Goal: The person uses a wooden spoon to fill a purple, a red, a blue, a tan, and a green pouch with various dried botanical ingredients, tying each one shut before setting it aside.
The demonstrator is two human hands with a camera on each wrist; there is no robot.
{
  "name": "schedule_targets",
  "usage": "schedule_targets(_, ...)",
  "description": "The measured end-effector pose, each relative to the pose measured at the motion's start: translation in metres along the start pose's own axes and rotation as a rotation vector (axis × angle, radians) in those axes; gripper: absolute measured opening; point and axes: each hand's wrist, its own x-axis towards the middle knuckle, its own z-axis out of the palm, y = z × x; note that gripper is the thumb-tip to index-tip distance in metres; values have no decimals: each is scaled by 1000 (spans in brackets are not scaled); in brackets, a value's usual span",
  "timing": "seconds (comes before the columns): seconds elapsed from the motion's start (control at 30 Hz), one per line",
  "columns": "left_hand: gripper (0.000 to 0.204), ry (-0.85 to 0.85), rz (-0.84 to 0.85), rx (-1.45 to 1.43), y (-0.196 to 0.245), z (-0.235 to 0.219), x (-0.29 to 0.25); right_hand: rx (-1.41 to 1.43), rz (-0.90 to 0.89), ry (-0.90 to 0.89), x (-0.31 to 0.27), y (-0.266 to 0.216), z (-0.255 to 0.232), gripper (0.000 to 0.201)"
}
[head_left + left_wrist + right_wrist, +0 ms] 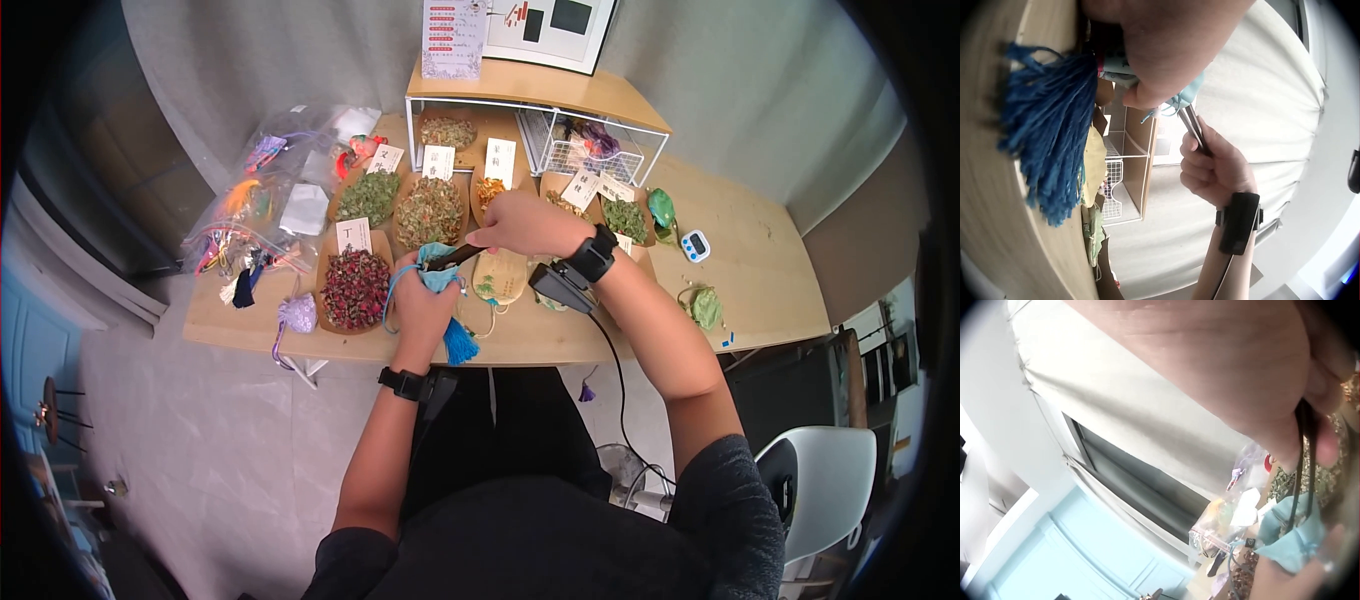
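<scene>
"Condition of each grip?"

"Left hand [424, 305]: fingers curled round the light-blue pouch [437, 268]. Right hand [535, 225]: pinching dark tweezers [458, 256], lower ends inside the pouch's mouth; tips hidden. A blue tassel [460, 342] hangs below the left grip."

"Surface and room?"

"Pale wooden counter [755, 270] under both grips. Beyond them stands a wood-topped shelf [590, 92] on a white frame, grey curtain [780, 60] behind. Tiled floor [240, 430] below; white chair [840, 480] to the right of the grips."

"Anything in the way?"

"Dried rosebuds [356, 290], trayed, lie just left of the left grip. Green dried leaves [367, 196] and mixed dried petals [430, 212] lie beyond it, labelled. A yellow pouch [502, 277] lies near its right side. A clear plastic bag [290, 150] of tassels sits farther left, a purple pouch [298, 313] nearer. A white-faced timer [695, 246] lies well right of the right grip."
</scene>
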Motion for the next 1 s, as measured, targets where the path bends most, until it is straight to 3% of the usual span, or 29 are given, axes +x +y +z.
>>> schedule_targets(0.17,50,-12,-19,-14,0,0,1,-300,-222,202,-3,-23,10,29)
schedule_targets(0.37,50,6,5,-8,1,0,0,-245,-268,266,-12,-23,-6,27)
schedule_targets(0.73,49,-4,-29,-50,-8,4,0,95,21,164,-7,6,-38,40)
schedule_targets(1.0,49,1,-26,-54,-6,3,-1,166,226,193,28,65,3,42)
